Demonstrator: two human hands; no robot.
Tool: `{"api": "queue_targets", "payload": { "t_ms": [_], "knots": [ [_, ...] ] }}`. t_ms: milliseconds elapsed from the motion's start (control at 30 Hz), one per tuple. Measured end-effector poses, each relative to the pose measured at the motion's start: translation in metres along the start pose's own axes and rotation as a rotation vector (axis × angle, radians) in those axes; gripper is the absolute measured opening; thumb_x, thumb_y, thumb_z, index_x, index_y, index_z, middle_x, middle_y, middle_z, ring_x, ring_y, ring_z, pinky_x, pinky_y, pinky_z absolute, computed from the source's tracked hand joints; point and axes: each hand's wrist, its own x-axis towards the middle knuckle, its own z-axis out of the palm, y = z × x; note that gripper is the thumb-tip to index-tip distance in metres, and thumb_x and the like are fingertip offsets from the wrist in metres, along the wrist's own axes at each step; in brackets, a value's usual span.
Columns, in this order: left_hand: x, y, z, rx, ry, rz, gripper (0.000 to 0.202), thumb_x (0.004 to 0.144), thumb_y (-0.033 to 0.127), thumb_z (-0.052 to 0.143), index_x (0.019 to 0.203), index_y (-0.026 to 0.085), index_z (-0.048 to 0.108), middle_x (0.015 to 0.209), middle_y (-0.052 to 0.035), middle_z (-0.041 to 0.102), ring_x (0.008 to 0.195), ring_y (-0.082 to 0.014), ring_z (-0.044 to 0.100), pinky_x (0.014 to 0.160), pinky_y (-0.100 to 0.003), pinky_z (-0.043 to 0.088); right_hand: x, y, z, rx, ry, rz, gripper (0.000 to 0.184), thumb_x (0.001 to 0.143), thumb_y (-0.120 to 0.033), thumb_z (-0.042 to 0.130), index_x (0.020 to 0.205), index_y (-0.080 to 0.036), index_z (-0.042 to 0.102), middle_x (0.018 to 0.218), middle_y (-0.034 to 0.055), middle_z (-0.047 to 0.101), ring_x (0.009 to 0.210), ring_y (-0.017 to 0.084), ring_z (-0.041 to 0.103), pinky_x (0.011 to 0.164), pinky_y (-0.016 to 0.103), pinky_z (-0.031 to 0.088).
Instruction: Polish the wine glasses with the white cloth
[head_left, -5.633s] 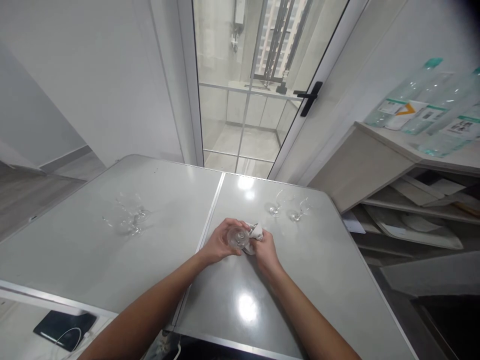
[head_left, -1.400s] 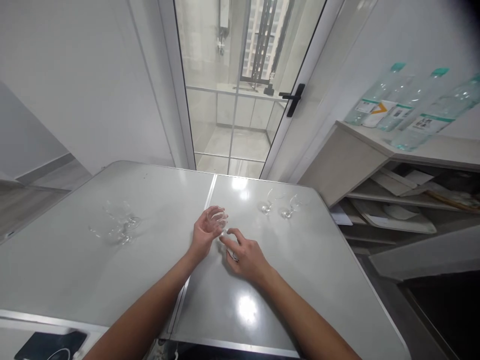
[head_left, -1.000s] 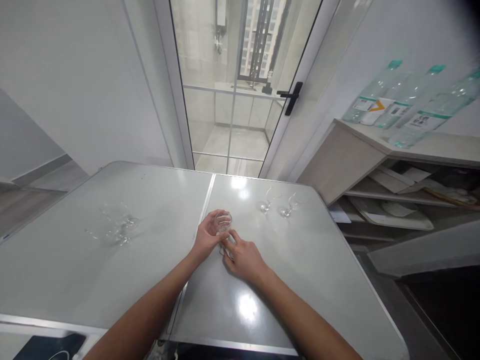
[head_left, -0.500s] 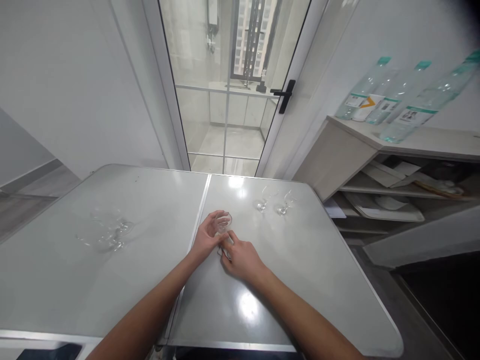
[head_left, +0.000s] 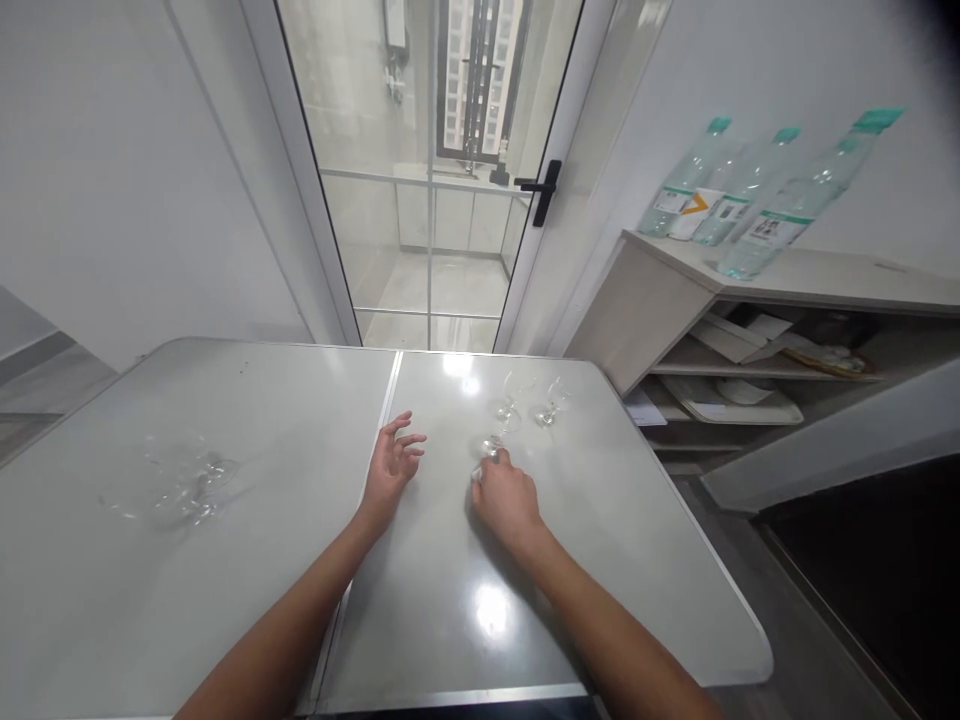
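My right hand [head_left: 508, 497] is closed round a clear stemmed glass [head_left: 490, 446], low over the grey table [head_left: 300, 420]. A bit of white shows under its fingers; I cannot tell what it is. Just beyond that glass stand two more clear stemmed glasses [head_left: 509, 410] [head_left: 551, 408], near the table's far right edge. My left hand [head_left: 393, 464] hovers open with its fingers spread, left of the right hand near the table's centre seam, holding nothing. Several more clear glasses [head_left: 180, 482] sit in a cluster on the left half of the table.
A glass door with a black handle [head_left: 541, 188] stands behind the table. To the right, a pale shelf unit [head_left: 645, 300] carries three green-capped plastic bottles [head_left: 742, 190] on top and papers inside. The table's rounded right corner lies at the lower right.
My left hand let go of the glass and opened. My right hand carried the glass to the right, close to the two standing glasses. The view swung right.
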Motion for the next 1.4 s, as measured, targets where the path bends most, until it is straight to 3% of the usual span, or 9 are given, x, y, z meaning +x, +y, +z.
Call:
{"api": "queue_targets", "payload": {
  "t_ms": [233,533,800,933,1033,1133,1267,1333,1400],
  "knots": [
    [-0.001,-0.001,-0.001,0.014,0.008,-0.053,0.045,0.09,0.048,0.072,0.127,0.028,0.056,0.158,-0.0123,0.04,0.11,-0.0211,0.064,0.091,-0.035,0.053,0.018,0.037,-0.016,0.032,-0.063,0.286,0.031,0.093,-0.022,0.051,0.105,-0.01,0.077,0.11,0.0238,0.074,0.098,0.03,0.075,0.081,0.033,0.05],
    [-0.001,0.002,0.0,0.026,0.001,-0.07,0.042,0.091,0.047,0.071,0.125,0.027,0.057,0.153,-0.0121,0.044,0.105,-0.0194,0.062,0.085,-0.032,0.052,0.027,0.067,-0.029,0.038,-0.077,0.352,0.034,0.093,-0.024,0.051,0.109,-0.008,0.076,0.112,0.0256,0.075,0.105,0.033,0.074,0.082,0.036,0.052],
    [-0.001,0.001,-0.001,0.048,-0.026,-0.084,0.041,0.092,0.047,0.069,0.126,0.027,0.057,0.15,-0.0118,0.045,0.104,-0.0189,0.06,0.085,-0.031,0.051,0.022,0.068,-0.033,0.036,-0.058,0.358,0.031,0.092,-0.024,0.051,0.103,-0.01,0.077,0.106,0.0237,0.076,0.098,0.032,0.075,0.077,0.035,0.05],
    [-0.001,0.002,-0.001,0.068,-0.048,-0.095,0.04,0.092,0.047,0.069,0.124,0.025,0.058,0.145,-0.0125,0.049,0.104,-0.0203,0.06,0.086,-0.032,0.05,0.009,0.05,-0.032,0.068,0.093,0.3,0.031,0.096,-0.031,0.05,0.089,-0.013,0.074,0.09,0.0202,0.075,0.084,0.029,0.073,0.074,0.034,0.046],
    [-0.002,0.003,-0.001,0.076,-0.124,-0.122,0.032,0.093,0.046,0.068,0.114,0.022,0.063,0.131,-0.0121,0.059,0.099,-0.0199,0.061,0.088,-0.033,0.05,0.002,0.028,-0.022,0.309,0.237,0.033,0.035,0.101,-0.039,0.047,0.085,-0.018,0.069,0.078,0.0103,0.068,0.074,0.023,0.065,0.073,0.033,0.045],
    [-0.005,0.003,0.001,0.046,-0.283,-0.197,0.04,0.092,0.047,0.07,0.122,0.021,0.064,0.114,-0.0109,0.067,0.101,-0.0225,0.064,0.095,-0.036,0.049,0.002,0.008,-0.008,0.792,0.266,-0.224,0.039,0.105,-0.046,0.041,0.091,-0.021,0.067,0.089,0.0058,0.064,0.084,0.021,0.061,0.081,0.031,0.046],
    [-0.008,0.003,0.008,0.039,-0.448,-0.253,0.062,0.083,0.045,0.081,0.137,0.022,0.059,0.116,-0.0104,0.069,0.112,-0.0269,0.065,0.1,-0.038,0.049,0.005,-0.008,0.004,1.46,-0.035,-0.281,0.042,0.103,-0.057,0.044,0.107,-0.024,0.069,0.101,0.0045,0.066,0.095,0.021,0.061,0.088,0.032,0.049],
    [-0.007,0.002,0.009,0.113,-0.401,-0.226,0.046,0.085,0.044,0.079,0.122,0.021,0.067,0.111,-0.0081,0.07,0.103,-0.0237,0.065,0.096,-0.035,0.05,0.004,-0.012,0.007,1.689,-0.178,-0.245,0.042,0.099,-0.06,0.051,0.111,-0.023,0.069,0.103,0.0044,0.069,0.096,0.021,0.062,0.089,0.032,0.049],
    [-0.006,0.002,0.008,0.188,-0.316,-0.19,0.03,0.088,0.044,0.075,0.103,0.019,0.071,0.097,-0.0052,0.069,0.09,-0.0198,0.063,0.087,-0.032,0.05,0.003,-0.014,0.008,1.805,-0.233,-0.181,0.041,0.095,-0.059,0.06,0.109,-0.022,0.07,0.102,0.0039,0.069,0.093,0.02,0.062,0.086,0.03,0.049]
  ]
}}
